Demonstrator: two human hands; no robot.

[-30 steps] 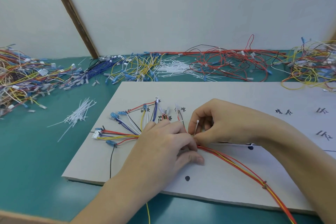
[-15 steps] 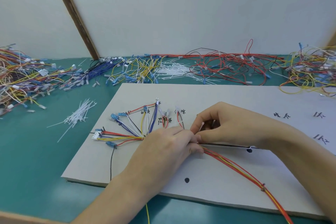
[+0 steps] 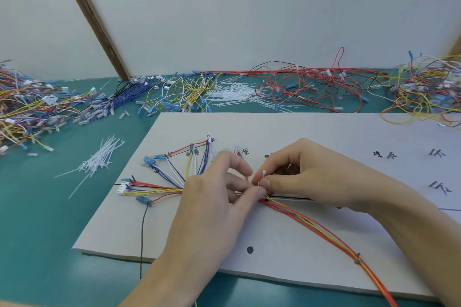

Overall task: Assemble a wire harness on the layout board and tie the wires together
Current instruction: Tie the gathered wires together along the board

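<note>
Nearest me, the red and yellow wire bundle [image 3: 321, 229] sweeps off the board's front edge to the lower right, already cinched by a small tie [image 3: 358, 258], so this stretch looks done. Both hands meet over the layout board [image 3: 311, 132], where the fanned-out branches gather into one trunk, which I take to be the spot for the next tie. The left hand [image 3: 214, 204] has its fingers curled, thumb and fingertip pinching at the bundle, probably to keep the wires packed while the tie goes round. The right hand [image 3: 306, 177] pinches a white cable tie [image 3: 262, 177], its head poking up between the fingertips. Whether the tail is already threaded I cannot tell; the fingers hide the loop and the junction itself. To the left the branch ends with blue terminals [image 3: 149, 161] and a white connector [image 3: 124, 186] lie spread along the drawn lines, each aimed at its handwritten label. A loose heap of spare ties [image 3: 99, 159] sits on the green table [image 3: 37, 232], within reach. Further back, tangled wire stock [image 3: 299, 87] lines the wall, cut off at both sides.
</note>
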